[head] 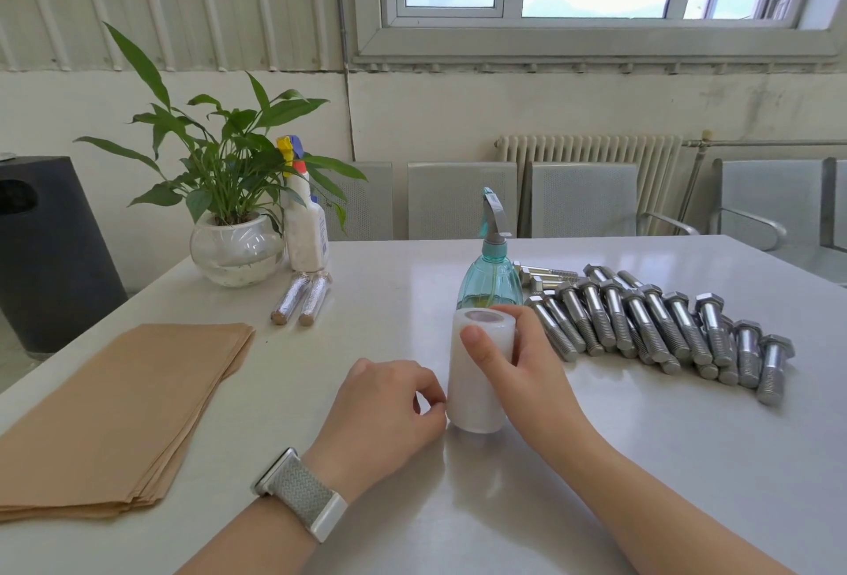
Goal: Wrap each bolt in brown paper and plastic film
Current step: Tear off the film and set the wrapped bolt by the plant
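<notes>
- The roll of plastic film point(476, 373) stands upright on the desk point(596, 483), near the front middle, just ahead of a teal spray bottle point(490, 281).
- The right hand point(518, 363) wraps the roll's upper part, thumb across the near face and fingers curled round the far side.
- The left hand point(389, 400) sits at the roll's lower left, thumb and forefinger pinched together at the surface, seemingly picking for the film's loose end; whether it has the end caught, I cannot tell.
- Film likely handles light, clingy and thin, tearing or sticking to itself easily, so draw the end out flat while steadying the core.
- The bare bolts point(651, 322) lie in a row to the right of the roll, close beside one another; they look heavy, stiff and smooth, prone to rolling, best taken by the shank near the hex head.
- The stack of brown paper point(128, 405) lies at the left, near the desk's left edge; sheets are soft and crease readily.
- Two wrapped bolts point(300, 302) rest farther back, by a white spray bottle point(307, 226) and a potted plant point(233, 244).
- Open room lies between paper and roll, and across the near desk.
</notes>
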